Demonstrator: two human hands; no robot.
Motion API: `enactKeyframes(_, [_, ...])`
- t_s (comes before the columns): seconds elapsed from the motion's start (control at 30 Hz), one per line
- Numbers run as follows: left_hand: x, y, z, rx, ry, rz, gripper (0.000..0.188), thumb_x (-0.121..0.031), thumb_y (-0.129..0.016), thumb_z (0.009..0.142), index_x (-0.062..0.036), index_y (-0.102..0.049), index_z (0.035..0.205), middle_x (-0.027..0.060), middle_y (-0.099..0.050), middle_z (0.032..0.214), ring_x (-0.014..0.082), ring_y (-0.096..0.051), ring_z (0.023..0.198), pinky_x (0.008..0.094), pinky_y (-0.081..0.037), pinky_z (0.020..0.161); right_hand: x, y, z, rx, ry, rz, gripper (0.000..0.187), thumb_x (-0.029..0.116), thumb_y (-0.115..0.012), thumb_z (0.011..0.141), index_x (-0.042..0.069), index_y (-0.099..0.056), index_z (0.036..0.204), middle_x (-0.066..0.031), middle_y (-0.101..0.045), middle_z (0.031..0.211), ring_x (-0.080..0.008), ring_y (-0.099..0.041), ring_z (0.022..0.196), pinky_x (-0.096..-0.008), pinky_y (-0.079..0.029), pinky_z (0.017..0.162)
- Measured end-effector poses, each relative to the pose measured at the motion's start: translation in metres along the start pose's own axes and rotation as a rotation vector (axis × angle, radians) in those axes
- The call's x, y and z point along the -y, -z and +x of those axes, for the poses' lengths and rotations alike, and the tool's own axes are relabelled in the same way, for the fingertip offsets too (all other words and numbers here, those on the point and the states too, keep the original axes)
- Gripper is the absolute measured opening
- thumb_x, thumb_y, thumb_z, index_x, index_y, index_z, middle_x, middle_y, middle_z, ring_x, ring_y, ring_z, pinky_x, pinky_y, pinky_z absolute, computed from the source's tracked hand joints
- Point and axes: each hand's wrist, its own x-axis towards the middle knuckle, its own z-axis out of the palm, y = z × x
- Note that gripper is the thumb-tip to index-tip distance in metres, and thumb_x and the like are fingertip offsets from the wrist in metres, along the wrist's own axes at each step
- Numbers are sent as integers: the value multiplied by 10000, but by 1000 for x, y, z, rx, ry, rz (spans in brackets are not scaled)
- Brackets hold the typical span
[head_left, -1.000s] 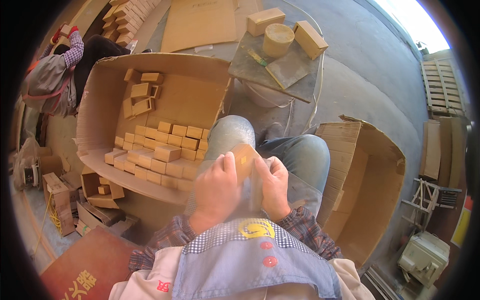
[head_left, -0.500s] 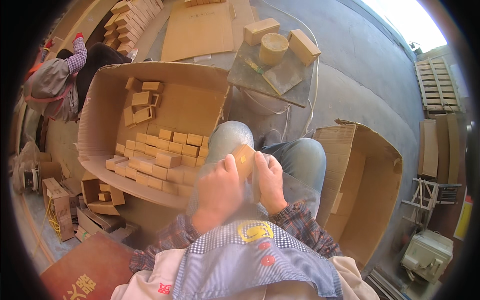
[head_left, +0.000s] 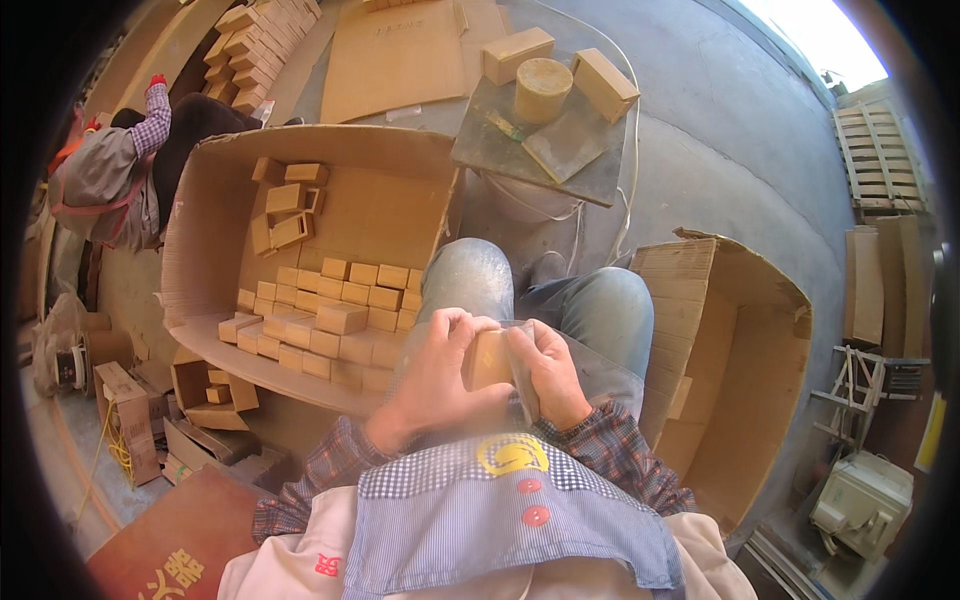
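Over my lap I hold a small wooden block (head_left: 489,358), pale tan and about palm-sized. My left hand (head_left: 435,378) is wrapped around its left side, thumb underneath and fingers bent over the top. On the other side my right hand (head_left: 552,372) pinches a thin grey sheet (head_left: 524,378) against the block; I cannot tell its material. To the left of my knees a large cardboard box (head_left: 300,370) holds rows of similar wooden blocks (head_left: 342,318). Several small wooden boxes (head_left: 286,198) lie loosely piled at its far end.
A second cardboard box (head_left: 672,330) stands right of my knees. Ahead, a low table (head_left: 480,150) carries a round tub (head_left: 544,90), a brush (head_left: 504,126) and two wooden boxes. Another person (head_left: 110,180) sits at far left. A cable runs along the floor behind the table.
The block has tilted and come closer to my body. My left hand has shifted from a fist beside it to fingers over its top; my right hand has moved slightly right and down.
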Motion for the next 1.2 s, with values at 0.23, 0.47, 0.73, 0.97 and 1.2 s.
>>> enactKeyframes(0.23, [5, -11, -14, -30, -46, -90, 827, -257, -852, 814, -69, -415, 1491, 196, -451, 1441, 372, -470, 1369, 466, -400, 1174, -17, -9, -19, -105, 114, -208, 198, 195, -686, 1021, 27, -596, 970, 0, -613, 881, -71, -532, 816, -278, -473, 707])
enactKeyframes(0.47, [11, -30, -17, -121, -54, -26, 640, -245, -653, 919, -25, -433, 1478, 222, -467, 1434, 393, -463, 1368, 480, -363, 1197, -26, -6, -14, -226, 224, -345, 265, 176, -693, 997, 24, -523, 863, -19, -500, 747, -91, -454, 741, -309, -428, 652])
enactKeyframes(0.73, [9, -38, -16, -203, -41, -69, 584, -176, -612, 905, 14, -474, 1440, 256, -494, 1432, 432, -467, 1374, 503, -362, 1206, -22, -9, -21, -214, 197, -346, 245, 200, -700, 1002, 18, -560, 917, -24, -570, 830, -90, -506, 808, -309, -473, 708])
enactKeyframes(0.97, [12, -37, -18, -156, -40, -18, 628, -253, -610, 937, -28, -431, 1495, 238, -461, 1465, 412, -461, 1385, 495, -371, 1199, -24, -7, -21, -237, -72, -252, 244, 208, -702, 1011, 27, -567, 920, -11, -587, 856, -80, -520, 822, -295, -476, 717])
enactKeyframes(1.2, [14, -39, -17, -199, -54, -22, 623, -243, -621, 934, -34, -434, 1490, 242, -474, 1458, 415, -474, 1383, 496, -379, 1196, -30, -2, -18, -198, 73, -209, 248, 213, -680, 1020, 49, -539, 898, 7, -548, 837, -74, -496, 814, -281, -452, 702])
